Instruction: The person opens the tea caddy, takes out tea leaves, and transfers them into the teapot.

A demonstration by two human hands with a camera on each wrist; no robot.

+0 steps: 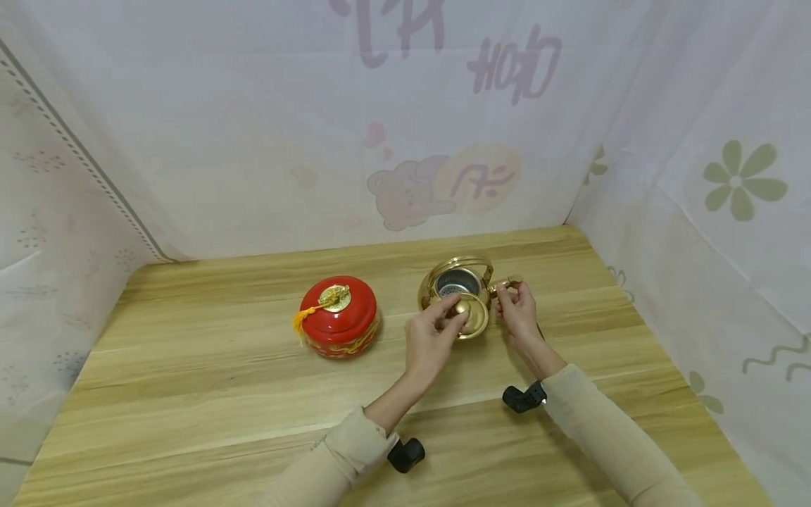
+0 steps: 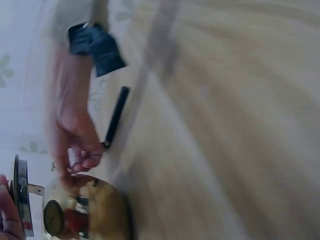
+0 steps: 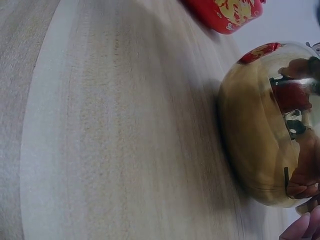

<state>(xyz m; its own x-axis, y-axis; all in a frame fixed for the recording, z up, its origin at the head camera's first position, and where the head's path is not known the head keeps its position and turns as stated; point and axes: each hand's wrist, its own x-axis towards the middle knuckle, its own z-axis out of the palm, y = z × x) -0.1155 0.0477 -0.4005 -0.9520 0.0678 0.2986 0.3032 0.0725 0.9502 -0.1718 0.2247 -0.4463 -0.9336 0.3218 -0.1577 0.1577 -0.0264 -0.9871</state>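
Note:
My left hand (image 1: 432,338) pinches the knob of a round gold lid (image 1: 476,322), which it holds tilted over the near side of a gold teapot (image 3: 250,125). The lid shows edge-on in the left wrist view. Inside the teapot's opening is a perforated metal strainer (image 1: 453,289), and its hoop handle (image 1: 459,261) stands raised at the back. To the right, my right hand (image 1: 521,317) has curled fingers right at the teapot's spout side. A slim black stick (image 2: 117,115) sticks out from these fingers toward the forearm; I cannot tell what kind of tool it is.
A red lidded jar (image 1: 342,317) with a gold medallion and yellow tassel stands left of the teapot. Both rest on a wood-grain table (image 1: 241,394). Printed cloth (image 1: 253,141) hangs behind and at the sides. Each wrist wears a black camera mount (image 1: 405,454).

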